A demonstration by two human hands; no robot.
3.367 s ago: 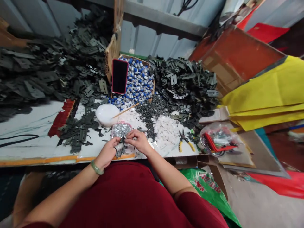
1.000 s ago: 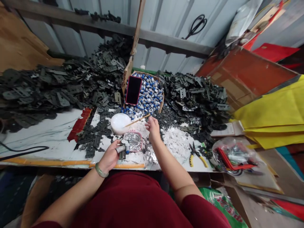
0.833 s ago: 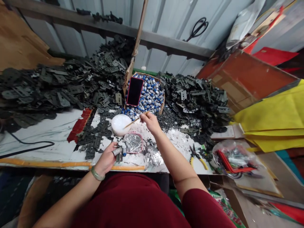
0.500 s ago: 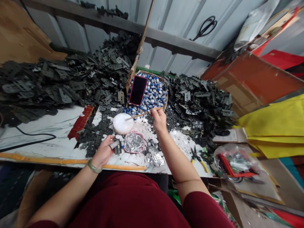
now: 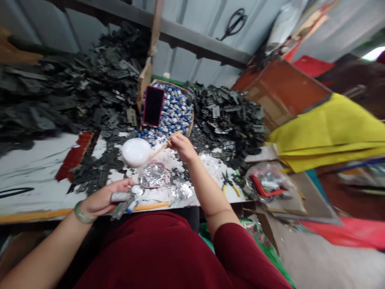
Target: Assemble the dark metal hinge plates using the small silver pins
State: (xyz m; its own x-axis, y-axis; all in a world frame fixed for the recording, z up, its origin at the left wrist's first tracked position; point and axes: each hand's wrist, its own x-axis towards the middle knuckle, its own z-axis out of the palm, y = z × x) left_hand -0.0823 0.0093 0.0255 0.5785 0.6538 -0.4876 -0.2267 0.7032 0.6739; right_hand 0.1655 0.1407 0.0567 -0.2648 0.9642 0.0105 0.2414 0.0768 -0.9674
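Two hands occupied: right hand (image 5: 183, 148) pinching a thin wooden stick (image 5: 161, 147) beside a round white container (image 5: 136, 152), left hand (image 5: 104, 196) curled around a grey metal cylinder (image 5: 120, 197).

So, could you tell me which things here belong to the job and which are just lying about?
In use: left hand with metal part; right hand with wooden stick; white pot; foil tray.
Lying about: phone; pliers; scissors.

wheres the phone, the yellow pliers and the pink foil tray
phone in a red case (image 5: 153, 106), head view, on its dark screen
yellow-handled pliers (image 5: 236, 191), head view, on one yellow handle
pink tray lined with foil (image 5: 165, 175), head view, on its pink rim
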